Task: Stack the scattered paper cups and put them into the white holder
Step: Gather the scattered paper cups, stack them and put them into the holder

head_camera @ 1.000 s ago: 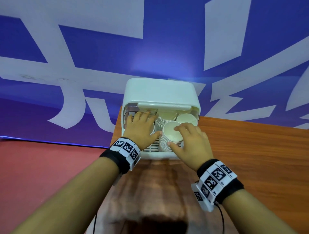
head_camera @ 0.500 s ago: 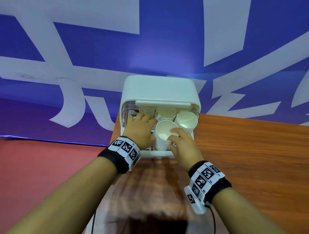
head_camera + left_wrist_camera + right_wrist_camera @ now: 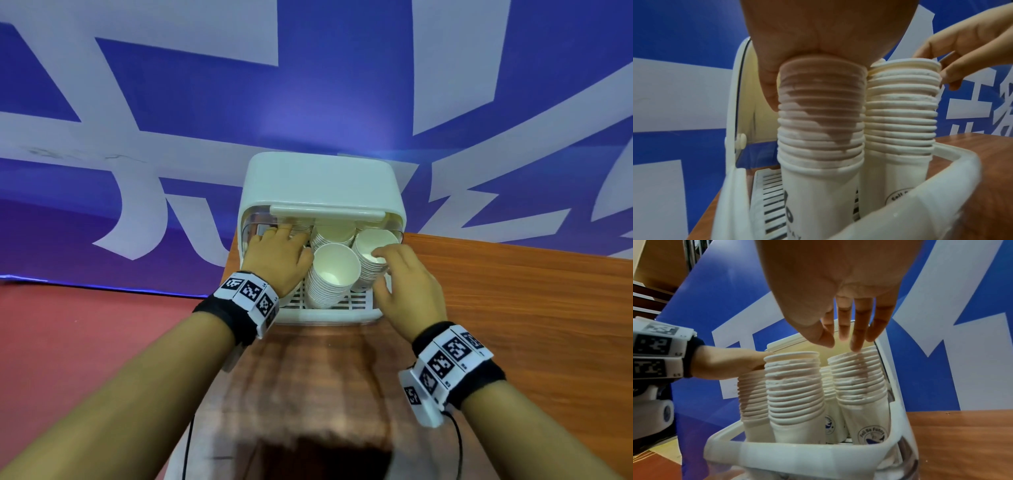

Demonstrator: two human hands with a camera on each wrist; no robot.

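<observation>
Shifted off the front-centre stack of white paper cups [image 3: 334, 274] since half a second ago, the right hand [image 3: 406, 287] is now seen over the right-hand stack of white paper cups [image 3: 371, 253], which is touched at its rim by straight fingertips [image 3: 856, 344]; nothing is gripped by that hand, the fingers being held loose and extended. The front-centre stack is left standing free on the slatted floor of the white plastic holder [image 3: 322, 183], just beside the right-hand stack. A further stack at the back [image 3: 334, 233] is glimpsed under the raised lid.

The left hand [image 3: 277, 258] is kept where it was, laid over the top of the left stack of white paper cups [image 3: 820, 116]. From the left wrist view, the palm is pressed on the topmost rim and the thumb is curled down the stack's side; whether the far fingers are wrapped round it cannot be told. All stacks are held upright inside the holder, which is set at the far left corner of the brown wooden table [image 3: 513, 308], against the blue-and-white banner [image 3: 308, 85].
</observation>
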